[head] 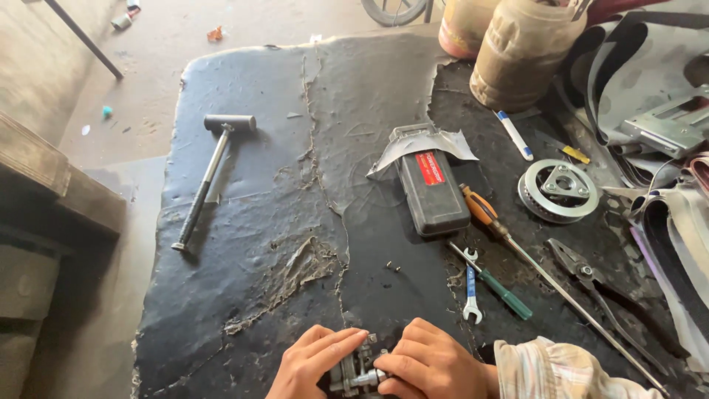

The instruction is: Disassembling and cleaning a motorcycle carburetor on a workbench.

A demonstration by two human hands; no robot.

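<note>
1. We look down on a worn black rubber mat [251,185] that covers a workbench, torn and cracked in places, with a dusty concrete floor [148,74] beyond its far edge.
2. We take the black tool case [432,192] with the red label, lying near the middle of the mat, as our landmark.
3. Well below the case, at the near edge of the mat, we see both hands closed around a small metal assembly [358,373], a grey part with a bolt-like piece showing.
4. Our left hand [314,362] grips the assembly from its left side, fingers laid across its top.
5. Our right hand [428,362] clasps it from the right, fingers curled over it, a checked sleeve [554,369] at the wrist.
6. The assembly sits between the two hands, touching both, mostly hidden by the fingers.
7. Just right of the case lies a long screwdriver with an orange handle [484,210]; below it, a small open-ended spanner [471,292] and a green-handled screwdriver [506,292].
8. Farther right of the case sit a round toothed metal disc [557,190] and a pair of pliers [583,273].
9. Far left of the case lies a hammer [210,174] with a black head.
10. Two tiny dark bits [393,267] rest just below the case.
</note>
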